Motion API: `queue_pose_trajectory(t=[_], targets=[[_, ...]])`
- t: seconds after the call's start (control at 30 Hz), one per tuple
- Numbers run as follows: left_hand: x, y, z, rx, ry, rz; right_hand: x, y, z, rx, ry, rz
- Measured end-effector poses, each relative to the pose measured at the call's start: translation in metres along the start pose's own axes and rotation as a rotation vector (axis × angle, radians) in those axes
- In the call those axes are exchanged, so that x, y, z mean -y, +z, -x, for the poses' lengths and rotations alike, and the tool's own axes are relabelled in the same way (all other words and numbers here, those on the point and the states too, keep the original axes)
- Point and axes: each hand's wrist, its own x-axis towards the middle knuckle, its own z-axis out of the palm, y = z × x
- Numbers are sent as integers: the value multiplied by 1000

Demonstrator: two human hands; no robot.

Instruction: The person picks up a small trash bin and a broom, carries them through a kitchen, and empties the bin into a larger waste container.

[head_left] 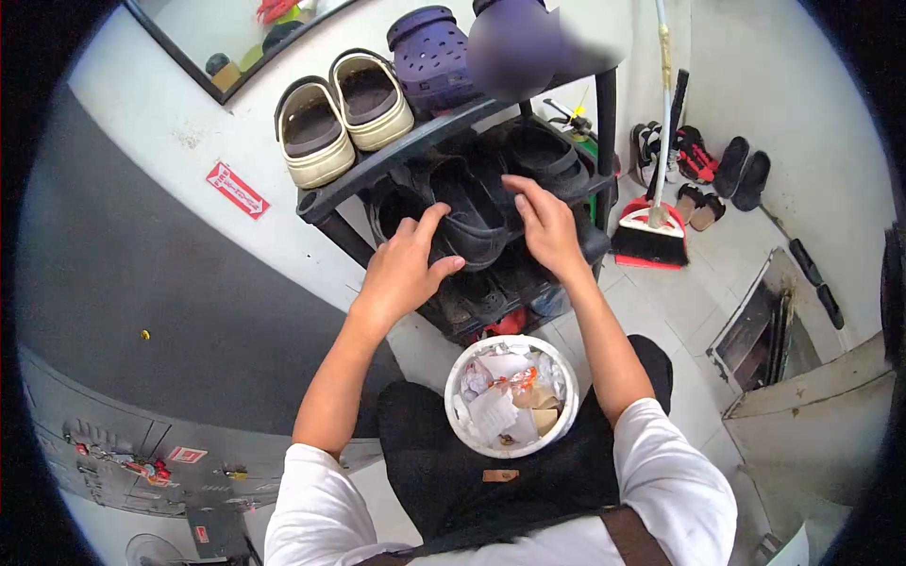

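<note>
Both my hands reach to the middle tier of a black shoe rack [377,165]. My left hand [404,269] lies along the left side of a black clog [470,212], its index fingertip and thumb spread apart right at the shoe. On the clog's other side is my right hand [547,226], fingers stretched out and thumb side toward the shoe, nothing in its grip. Another black shoe [545,160] sits farther right on that tier. Between my legs stands a white waste bin [451,406] filled with crumpled paper and wrappers.
On the top tier are cream clogs [316,132] and purple clogs [429,61], one partly blurred. A broom [661,215] and red dustpan [634,222] lean at the right, near several shoes [731,168] on the floor. A grey cabinet [189,283] flanks my left.
</note>
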Motion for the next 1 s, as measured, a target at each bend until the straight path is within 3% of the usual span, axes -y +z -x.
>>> queue_pose_trajectory(t=[0.13, 0.2, 0.27, 0.4, 0.6, 0.77, 0.9, 1.0], targets=[[5, -24, 19, 14, -43, -44, 16, 26, -2, 243, -100, 594], [8, -30, 25, -17, -43, -56, 27, 36, -11, 285, -130, 665], [13, -35, 32, -54, -25, -72, 34, 43, -18, 403, -287, 796], [27, -40, 50, -60, -14, -47, 56, 40, -27, 274, -369, 662], [46, -29, 72, -72, -15, -4, 92, 27, -18, 265, -296, 666], [76, 24, 75, -292, 138, 26, 23, 64, 28, 270, -285, 709], [65, 34, 72, -238, 116, -99, 10, 72, 28, 206, -278, 679], [60, 23, 67, -232, 278, -117, 26, 66, 21, 177, -255, 707]])
